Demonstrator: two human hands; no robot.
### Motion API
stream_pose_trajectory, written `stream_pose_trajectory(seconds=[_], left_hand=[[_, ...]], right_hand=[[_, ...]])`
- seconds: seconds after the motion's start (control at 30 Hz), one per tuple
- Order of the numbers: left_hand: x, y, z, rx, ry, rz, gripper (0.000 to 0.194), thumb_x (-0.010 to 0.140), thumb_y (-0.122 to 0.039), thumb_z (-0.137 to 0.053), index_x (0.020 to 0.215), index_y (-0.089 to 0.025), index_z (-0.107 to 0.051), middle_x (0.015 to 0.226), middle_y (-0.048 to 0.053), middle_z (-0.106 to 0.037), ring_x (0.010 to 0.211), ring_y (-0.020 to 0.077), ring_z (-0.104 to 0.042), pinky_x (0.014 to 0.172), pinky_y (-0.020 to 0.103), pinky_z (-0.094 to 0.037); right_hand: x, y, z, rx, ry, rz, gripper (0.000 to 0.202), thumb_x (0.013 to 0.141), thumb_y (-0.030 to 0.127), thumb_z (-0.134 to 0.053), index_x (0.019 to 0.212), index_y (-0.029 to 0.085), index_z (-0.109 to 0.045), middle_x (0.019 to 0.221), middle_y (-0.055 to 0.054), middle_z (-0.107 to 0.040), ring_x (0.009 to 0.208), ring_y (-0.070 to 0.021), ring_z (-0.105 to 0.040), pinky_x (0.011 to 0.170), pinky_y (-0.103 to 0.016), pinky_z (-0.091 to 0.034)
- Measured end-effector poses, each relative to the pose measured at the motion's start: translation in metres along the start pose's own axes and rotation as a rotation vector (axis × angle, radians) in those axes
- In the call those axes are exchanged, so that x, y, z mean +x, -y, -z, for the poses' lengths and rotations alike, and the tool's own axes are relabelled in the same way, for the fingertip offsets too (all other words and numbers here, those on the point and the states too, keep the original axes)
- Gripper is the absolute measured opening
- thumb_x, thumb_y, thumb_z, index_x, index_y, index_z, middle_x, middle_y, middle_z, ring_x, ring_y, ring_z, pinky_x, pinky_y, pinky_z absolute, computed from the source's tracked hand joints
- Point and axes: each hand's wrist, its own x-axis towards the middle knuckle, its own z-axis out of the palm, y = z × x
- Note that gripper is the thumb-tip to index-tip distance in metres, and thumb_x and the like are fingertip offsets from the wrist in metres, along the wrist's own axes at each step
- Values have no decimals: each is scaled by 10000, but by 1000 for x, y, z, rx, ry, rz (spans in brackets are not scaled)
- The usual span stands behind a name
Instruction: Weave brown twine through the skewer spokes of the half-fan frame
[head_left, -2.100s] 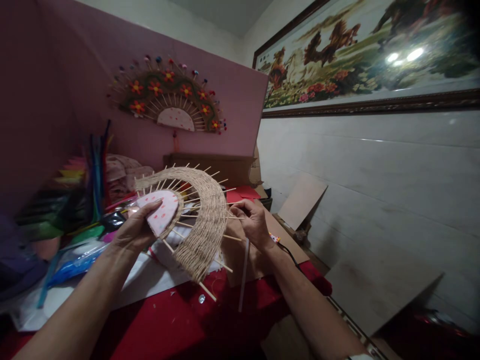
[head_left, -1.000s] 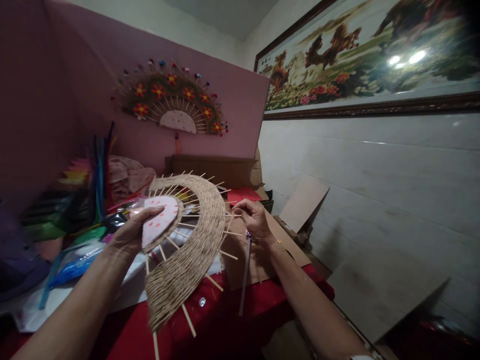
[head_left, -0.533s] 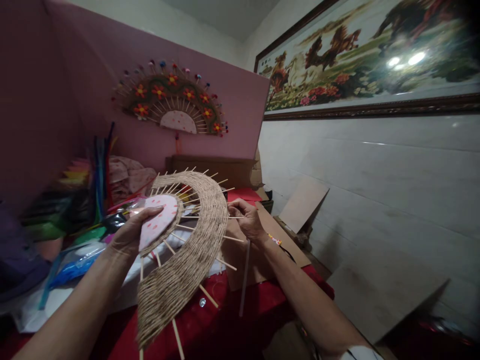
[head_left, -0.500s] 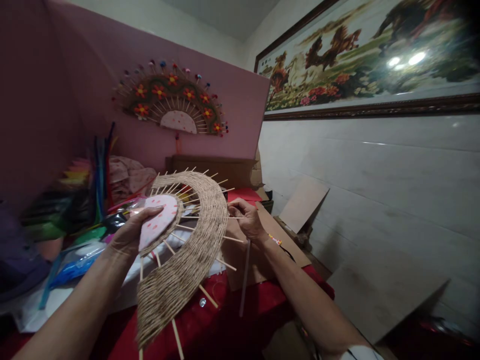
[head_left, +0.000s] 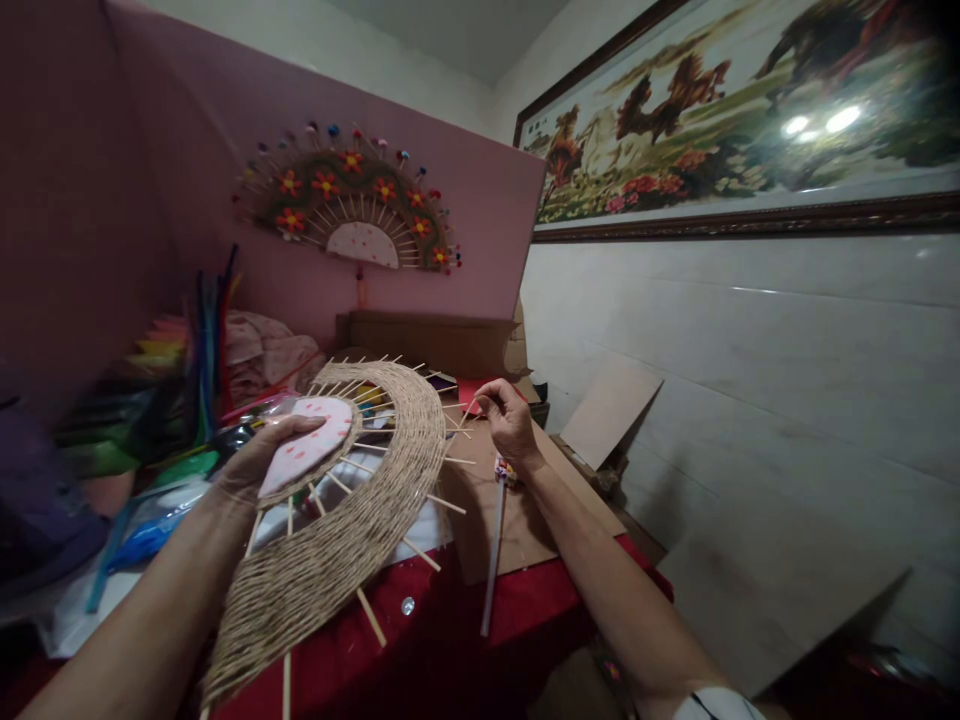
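Observation:
My left hand grips a woven fan by its half-round centre, white with pink-red spots, thumb on top. Thin wooden sticks radiate from that centre through a wide curved band of woven twine, their ends poking out past the outer edge. To the right of the band, my right hand is closed in a pinch. A thin strand seems to run from its fingertips toward the stick ends; its kind is hard to make out. Below that hand, a clear rod lies by the cardboard.
A finished-looking fan with orange flowers hangs on the pink panel. Pipe cleaners and plastic bags crowd the left side. A small clear gem lies on the red cloth. A framed horse picture hangs at right.
The fan has tilted and dropped slightly, its near end shifting left. My right hand has moved away from the band's edge, slightly up and right, with fingers still pinched.

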Motion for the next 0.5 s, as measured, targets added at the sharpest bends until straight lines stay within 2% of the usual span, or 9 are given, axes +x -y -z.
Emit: stream_pose_trajectory(seconds=[0.17,0.3,0.5], left_hand=[[-3,1,-1,157,2,4,272,762,-32,-472,996,11,-605,569,134,-682,458,213,-650,438,265,-554],[-6,2,0,166,20,5,173,758,-36,-483,852,-9,-626,612,150,-694,473,203,-654,447,258,-554],[-10,3,-4,125,47,-6,197,774,-41,-450,849,-9,-630,630,157,-696,501,202,-662,483,264,-561]], right_hand=[[4,-4,-1,6,33,-11,151,810,313,-547,728,186,-543,699,9,-525,653,-121,-482,626,-240,-391],[3,-8,-5,57,74,-71,159,806,336,-539,739,192,-550,683,11,-540,631,-121,-498,615,-240,-398],[-4,-7,-15,213,93,-132,152,796,331,-548,726,195,-548,636,36,-510,576,-104,-473,576,-231,-390]])
